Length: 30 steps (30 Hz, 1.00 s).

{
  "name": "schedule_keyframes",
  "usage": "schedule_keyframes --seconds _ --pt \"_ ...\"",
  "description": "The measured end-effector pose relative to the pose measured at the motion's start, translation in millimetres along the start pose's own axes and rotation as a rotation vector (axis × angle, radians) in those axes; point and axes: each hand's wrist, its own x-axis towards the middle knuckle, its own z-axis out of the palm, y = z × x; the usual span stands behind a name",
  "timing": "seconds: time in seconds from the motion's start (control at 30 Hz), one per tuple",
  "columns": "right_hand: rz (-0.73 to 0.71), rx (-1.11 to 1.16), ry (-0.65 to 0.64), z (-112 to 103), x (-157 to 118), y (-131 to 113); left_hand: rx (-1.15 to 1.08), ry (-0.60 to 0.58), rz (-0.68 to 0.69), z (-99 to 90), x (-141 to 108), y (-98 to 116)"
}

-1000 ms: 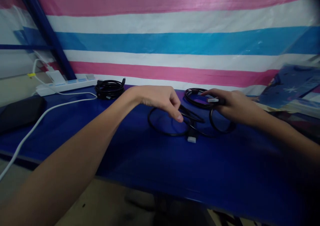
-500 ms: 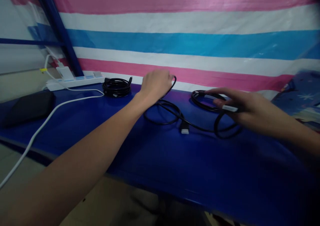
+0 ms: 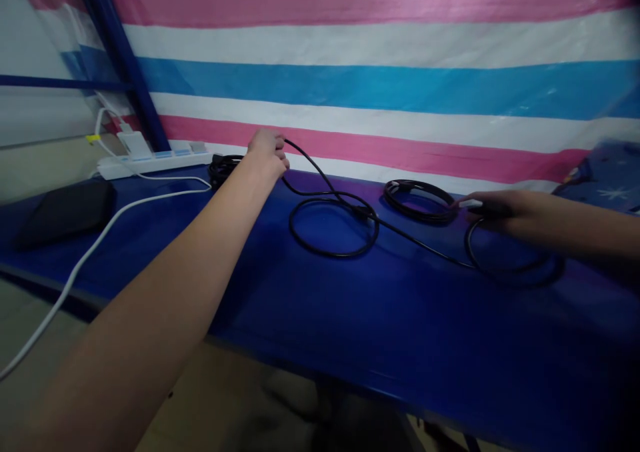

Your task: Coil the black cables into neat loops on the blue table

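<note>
A loose black cable (image 3: 334, 257) lies in loops across the middle of the blue table (image 3: 310, 319). My left hand (image 3: 270, 152), fingers closed, pinches this cable near the table's back edge. On the right, my right hand (image 3: 493, 209) is closed around the cable's dark plug, whose pale tip points left. From the plug a loop hangs down to the tabletop. A coiled black cable (image 3: 419, 202) rests just left of my right hand. Another black coil (image 3: 220, 169) sits behind my left wrist, partly covered by it.
At the back left a white power strip (image 3: 160, 164) holds a white charger (image 3: 134, 143), with a white cable (image 3: 100, 235) running to the front left. A black flat case (image 3: 67, 212) lies beside it. A striped sheet (image 3: 360, 92) hangs behind the table.
My left hand has moved left with the cable, towards the left coil. My right hand has moved right with the plug. The cable between them is more spread out.
</note>
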Motion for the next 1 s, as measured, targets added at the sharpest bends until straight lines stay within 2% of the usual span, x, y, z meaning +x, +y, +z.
schedule_keyframes --seconds 0.07,0.17,0.43,0.57,0.7,0.8,0.9,1.0 --pt "0.031 0.007 -0.027 -1 0 3 -0.126 0.052 -0.044 3.5 -6 1" --pt "0.035 0.036 -0.062 0 -1 3 -0.257 0.009 0.019 7.8 -14 4" --pt "0.001 0.061 -0.081 6 0 2 -0.286 -0.342 0.238 5.4 -19 18" --pt "-0.014 0.119 -0.076 10 -4 -22 -0.264 -0.414 0.298 3.6 -24 21" --pt "-0.116 0.216 -0.062 19 -5 -48 -0.201 -0.427 0.314 6.7 -34 21" --pt "-0.159 0.291 0.035 27 0 -52 -0.227 -0.426 0.341 2.3 -37 32" --pt "-0.111 0.443 0.161 33 2 -55 -0.339 -0.455 0.505 -12.2 -31 53" --pt "-0.065 0.658 0.097 40 -2 -67 -0.421 -0.467 0.732 -25.8 -23 70"
